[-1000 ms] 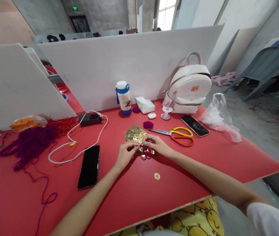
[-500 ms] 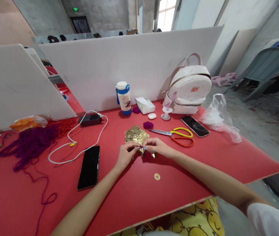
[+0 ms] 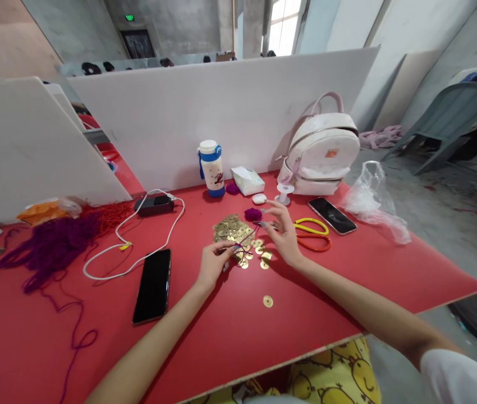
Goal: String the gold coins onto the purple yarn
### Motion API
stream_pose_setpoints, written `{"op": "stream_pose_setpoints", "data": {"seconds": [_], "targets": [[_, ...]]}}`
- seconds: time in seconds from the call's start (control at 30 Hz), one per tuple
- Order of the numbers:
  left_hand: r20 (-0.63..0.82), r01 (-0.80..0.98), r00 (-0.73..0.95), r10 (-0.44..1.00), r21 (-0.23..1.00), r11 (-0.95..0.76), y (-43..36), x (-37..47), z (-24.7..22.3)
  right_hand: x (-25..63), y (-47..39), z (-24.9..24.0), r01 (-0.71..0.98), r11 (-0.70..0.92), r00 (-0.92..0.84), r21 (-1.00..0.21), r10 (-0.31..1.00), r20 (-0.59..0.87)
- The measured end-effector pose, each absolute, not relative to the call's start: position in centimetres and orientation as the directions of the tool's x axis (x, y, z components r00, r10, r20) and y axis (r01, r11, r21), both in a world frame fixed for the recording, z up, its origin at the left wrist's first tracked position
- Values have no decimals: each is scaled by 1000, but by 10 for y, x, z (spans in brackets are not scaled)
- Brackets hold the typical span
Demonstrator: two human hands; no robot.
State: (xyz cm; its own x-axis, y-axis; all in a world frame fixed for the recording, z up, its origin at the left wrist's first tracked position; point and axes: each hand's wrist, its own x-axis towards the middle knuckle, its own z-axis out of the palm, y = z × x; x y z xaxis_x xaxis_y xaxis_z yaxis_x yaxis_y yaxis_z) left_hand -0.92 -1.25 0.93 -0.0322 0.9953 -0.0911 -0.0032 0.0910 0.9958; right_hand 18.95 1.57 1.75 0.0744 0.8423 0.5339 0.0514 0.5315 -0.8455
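Thumb and fingertips of my left hand (image 3: 215, 262) pinch a thin purple cord (image 3: 242, 247) just in front of the coin pile. My right hand (image 3: 284, 234) is raised to the right, over the scissors' blades, with some fingers spread; the cord runs up to its thumb and finger, which are closed on it. Gold coins (image 3: 230, 227) lie heaped beyond my left hand, and several loose ones lie between my hands. One coin (image 3: 267, 302) sits alone nearer the front edge. A small purple yarn ball (image 3: 253, 214) rests behind the pile. The scissors' handles (image 3: 312, 226) show beyond my right hand.
On the red table (image 3: 205, 348) are a black phone (image 3: 152, 286), a white cable, a purple yarn heap (image 3: 53, 247), a bottle (image 3: 212, 168), a tissue pack (image 3: 247, 180), a spool (image 3: 284, 193), a second phone (image 3: 332, 215), a backpack (image 3: 325, 151) and a plastic bag (image 3: 375, 202).
My right hand has moved up and right, away from my left hand, drawing the cord out between them. More loose coins now show between my hands. My left hand has barely moved.
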Motion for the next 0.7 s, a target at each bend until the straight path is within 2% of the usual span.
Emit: {"op": "stream_pose_setpoints", "data": {"seconds": [0.1, 0.17, 0.47, 0.6, 0.7], "targets": [[-155, -68, -43, 987, 986, 152, -16, -6, 15, 184, 8, 12, 317, 611, -158, -725, 788, 595], [-168, -96, -46, 985, 982, 163, -18, -5, 18, 179, 4, 8, 376, 614, -261, -694, 789, 557], [-241, -240, 43, 970, 939, 244, -22, 1, 17, 170, 0, 0, 311, 651, -469, -692, 739, 484], [-244, -234, 105, 964, 936, 262, -25, 3, 17, 171, 1, 0, 324, 659, -510, -679, 726, 461], [-212, -184, 71, 975, 958, 222, -26, 2, 19, 172, 2, 1, 324, 655, -506, -683, 730, 459]]}}
